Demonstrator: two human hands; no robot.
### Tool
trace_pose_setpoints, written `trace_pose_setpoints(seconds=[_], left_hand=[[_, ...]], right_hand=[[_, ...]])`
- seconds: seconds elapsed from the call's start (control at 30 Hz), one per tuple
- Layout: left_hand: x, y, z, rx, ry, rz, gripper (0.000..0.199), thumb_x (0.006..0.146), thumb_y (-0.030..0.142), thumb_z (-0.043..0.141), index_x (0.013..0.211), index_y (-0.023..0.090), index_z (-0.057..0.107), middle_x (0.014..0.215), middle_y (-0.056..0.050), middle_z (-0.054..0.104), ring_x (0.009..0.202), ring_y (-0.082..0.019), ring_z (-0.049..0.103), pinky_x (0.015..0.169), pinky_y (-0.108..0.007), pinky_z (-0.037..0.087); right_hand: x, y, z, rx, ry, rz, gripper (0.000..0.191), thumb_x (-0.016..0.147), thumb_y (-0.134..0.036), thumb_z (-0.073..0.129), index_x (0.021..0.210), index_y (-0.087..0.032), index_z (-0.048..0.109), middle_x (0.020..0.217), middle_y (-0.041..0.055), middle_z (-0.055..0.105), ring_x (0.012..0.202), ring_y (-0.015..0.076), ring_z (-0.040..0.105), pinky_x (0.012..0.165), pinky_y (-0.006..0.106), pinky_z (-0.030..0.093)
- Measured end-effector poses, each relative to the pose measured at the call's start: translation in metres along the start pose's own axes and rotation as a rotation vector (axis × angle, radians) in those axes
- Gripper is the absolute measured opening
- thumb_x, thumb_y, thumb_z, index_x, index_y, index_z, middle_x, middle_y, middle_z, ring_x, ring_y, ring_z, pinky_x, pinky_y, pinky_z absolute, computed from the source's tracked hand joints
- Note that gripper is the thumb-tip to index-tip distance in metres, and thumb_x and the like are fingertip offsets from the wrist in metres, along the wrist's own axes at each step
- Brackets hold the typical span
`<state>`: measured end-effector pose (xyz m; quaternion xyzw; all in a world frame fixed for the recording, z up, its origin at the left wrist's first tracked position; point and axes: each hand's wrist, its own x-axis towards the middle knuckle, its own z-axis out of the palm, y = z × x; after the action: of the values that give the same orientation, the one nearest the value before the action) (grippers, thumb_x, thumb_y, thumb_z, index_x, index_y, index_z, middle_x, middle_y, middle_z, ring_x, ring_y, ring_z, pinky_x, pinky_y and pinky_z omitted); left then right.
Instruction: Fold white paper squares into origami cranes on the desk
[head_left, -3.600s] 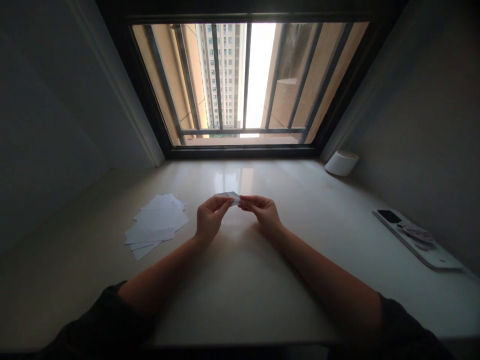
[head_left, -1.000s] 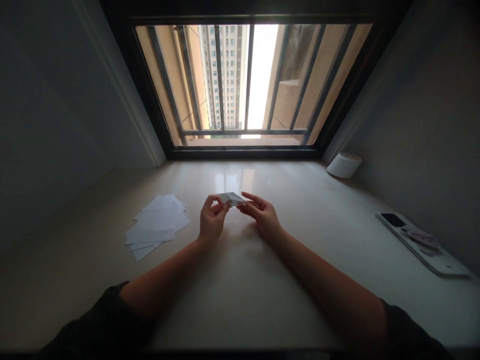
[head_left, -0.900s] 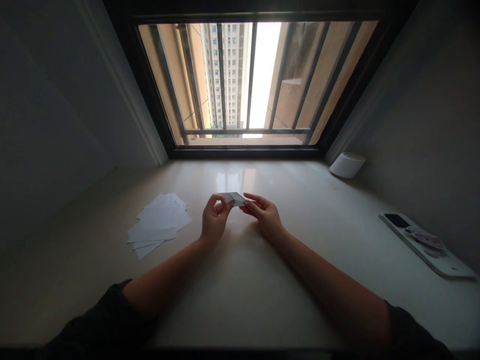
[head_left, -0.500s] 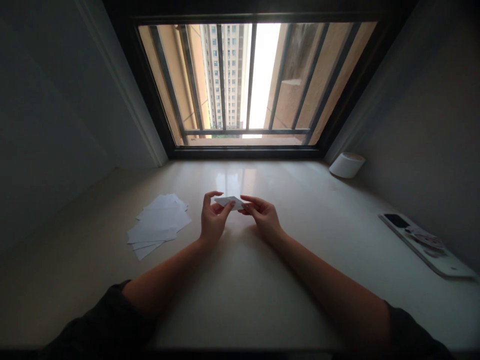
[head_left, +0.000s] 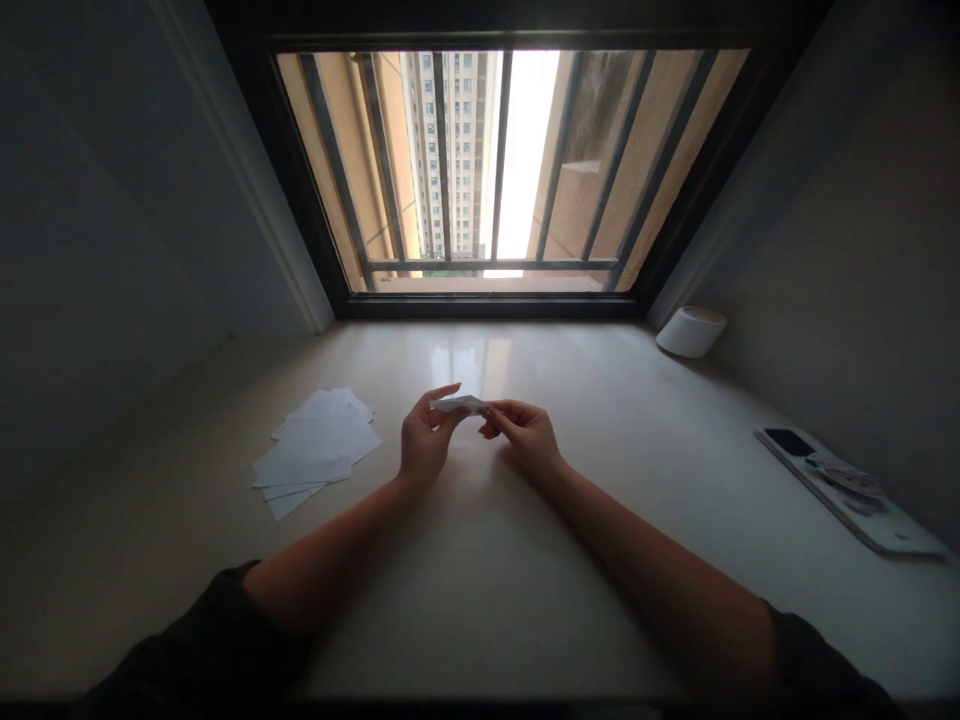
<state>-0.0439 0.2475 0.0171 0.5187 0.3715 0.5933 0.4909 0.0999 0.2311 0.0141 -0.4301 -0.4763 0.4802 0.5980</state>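
Head view: we look down along our 2 bare forearms toward the barred window (head_left: 487, 306), with our hands just below its middle. Our folded white paper (head_left: 457, 404) sits there between them, off the pale stone ledge (head_left: 480, 610). Compared with a moment ago, the paper now looks like a thinner strip, turned closer to edge-on, and our left hand (head_left: 426, 440) has changed its hold. Its forefinger (head_left: 446, 388) rises above the paper while the lower fingers stay near the left end; we cannot tell whether they grip it. Our right hand (head_left: 529, 435) pinches the right end narrowly, so the paper now seems held mainly from that side. Below the window's left side lies a loose pile of white paper sheets (head_left: 315, 450). Below its right corner stands a white roll (head_left: 691, 332), and farther right from the window lies a pale flat device (head_left: 847, 490).
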Motion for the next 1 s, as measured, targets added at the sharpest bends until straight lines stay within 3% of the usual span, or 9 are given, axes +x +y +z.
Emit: trace_pose_setpoints(seconds=[0.17, 0.53, 0.77, 0.87, 1.0], left_hand=[[0.0034, -0.0043, 0.0009, -0.062, -0.017, -0.033, 0.020, 0.067, 0.029, 0.073, 0.080, 0.015, 0.070, 0.082, -0.006, 0.071, 0.079, -0.019, 0.066, 0.079, -0.034, 0.050], [0.0052, -0.0073, -0.0035, 0.051, 0.038, -0.063, 0.024, 0.071, 0.039, 0.068, 0.081, 0.017, 0.070, 0.076, -0.003, 0.069, 0.070, -0.015, 0.060, 0.068, -0.028, 0.047], [0.0059, -0.0023, -0.0024, 0.038, 0.007, -0.048, 0.023, 0.075, 0.039, 0.064, 0.075, 0.016, 0.066, 0.074, -0.002, 0.066, 0.074, -0.015, 0.059, 0.072, -0.027, 0.045], [0.0059, -0.0015, -0.0033, 0.087, -0.016, -0.029, 0.029, 0.078, 0.042, 0.060, 0.093, 0.018, 0.065, 0.085, -0.004, 0.066, 0.083, -0.017, 0.060, 0.074, -0.027, 0.044], [0.0043, -0.0034, -0.0055, 0.221, 0.028, -0.011, 0.050, 0.081, 0.042, 0.057, 0.127, 0.025, 0.044, 0.095, -0.004, 0.062, 0.084, -0.015, 0.059, 0.073, -0.027, 0.045]], right_hand=[[0.0011, 0.0017, -0.0011, 0.023, -0.001, 0.030, 0.035, 0.063, -0.048, 0.072, 0.079, -0.017, 0.071, 0.060, 0.0040, 0.069, 0.055, 0.0164, 0.064, 0.060, 0.031, 0.053], [0.0015, 0.0055, -0.0021, 0.010, -0.005, 0.050, 0.033, 0.066, -0.046, 0.071, 0.080, -0.016, 0.071, 0.062, 0.0050, 0.070, 0.056, 0.0160, 0.064, 0.060, 0.030, 0.052], [0.0004, 0.0058, -0.0011, 0.035, -0.020, 0.058, 0.034, 0.064, -0.046, 0.073, 0.080, -0.016, 0.072, 0.064, 0.0062, 0.071, 0.057, 0.0177, 0.065, 0.062, 0.033, 0.052], [0.0012, 0.0053, -0.0018, 0.050, 0.040, 0.011, 0.034, 0.064, -0.043, 0.074, 0.086, -0.017, 0.072, 0.068, 0.0063, 0.072, 0.062, 0.0193, 0.067, 0.067, 0.035, 0.053], [0.0035, 0.0050, -0.0031, 0.033, 0.092, -0.061, 0.033, 0.062, -0.038, 0.076, 0.090, -0.020, 0.073, 0.082, 0.0060, 0.074, 0.077, 0.0215, 0.069, 0.079, 0.038, 0.053]])
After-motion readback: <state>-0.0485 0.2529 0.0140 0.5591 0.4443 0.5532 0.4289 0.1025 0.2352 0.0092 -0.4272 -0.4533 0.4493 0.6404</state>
